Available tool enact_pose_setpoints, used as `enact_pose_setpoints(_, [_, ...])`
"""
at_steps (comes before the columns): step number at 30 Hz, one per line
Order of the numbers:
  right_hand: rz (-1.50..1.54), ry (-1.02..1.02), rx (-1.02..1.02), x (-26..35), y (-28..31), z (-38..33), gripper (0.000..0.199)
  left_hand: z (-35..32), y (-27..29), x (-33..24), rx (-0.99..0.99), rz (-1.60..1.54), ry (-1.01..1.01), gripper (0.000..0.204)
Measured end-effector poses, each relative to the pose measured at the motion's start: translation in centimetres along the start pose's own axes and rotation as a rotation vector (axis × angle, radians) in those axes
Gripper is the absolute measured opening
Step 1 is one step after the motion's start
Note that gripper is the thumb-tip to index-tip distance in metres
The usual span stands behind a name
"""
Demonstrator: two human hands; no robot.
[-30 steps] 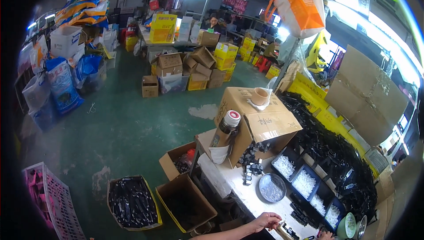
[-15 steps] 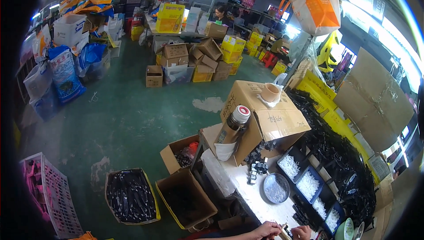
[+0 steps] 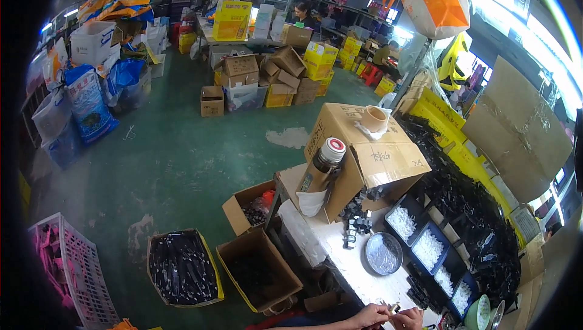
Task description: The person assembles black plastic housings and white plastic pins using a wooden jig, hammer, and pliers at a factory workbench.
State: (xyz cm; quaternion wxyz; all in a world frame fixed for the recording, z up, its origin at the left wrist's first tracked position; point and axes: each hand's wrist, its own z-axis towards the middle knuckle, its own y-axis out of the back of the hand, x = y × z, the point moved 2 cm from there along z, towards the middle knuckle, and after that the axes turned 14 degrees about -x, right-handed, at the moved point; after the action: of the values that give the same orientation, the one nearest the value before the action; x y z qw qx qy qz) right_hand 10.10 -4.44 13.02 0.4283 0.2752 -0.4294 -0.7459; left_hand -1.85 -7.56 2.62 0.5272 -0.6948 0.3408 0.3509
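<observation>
Open worktop [image 3: 351, 278] strip
Bare between left hand [image 3: 374, 316] and round dish [image 3: 384, 253]; trays [image 3: 447, 247] (full of white pieces [image 3: 427, 248]) bar the right, a carton [image 3: 349, 132] the far end.

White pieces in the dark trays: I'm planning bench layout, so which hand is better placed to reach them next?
Probably the right hand: the nearest white pieces lie ahead and to its right, with the left hand farther off. Both meet at a small part.

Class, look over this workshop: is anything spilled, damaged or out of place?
Yes. The green floor has pale patches, as if its coating wore away, and a stray white strand lies there. On the bench, small black parts spread from the open carton, perhaps spilled, perhaps deliberate.
</observation>
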Motion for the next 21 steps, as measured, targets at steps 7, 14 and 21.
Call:
enact_pose_setpoints(7, [-0.001, 0.032, 0.192, 1.2, 1.2, 1.1, 0.019, 2.0, -0.4, 4.8, 0.049, 0.02, -0.097, 0.012])
enact_pose_setpoints(14, [-0.051, 0.092, 0.193, -0.2, 0.6, 0.0, 0.034, 1.7, -0.9, 3.1, -0.08, 0.422, -0.38, 0.02])
enact_pose_setpoints(21, [0.09, -0.005, 0.134, 2.7, 3.6, 2.0, 0.033, 1.2, -1.7, 3.3, -0.099, 0.349, -0.274, 0.017])
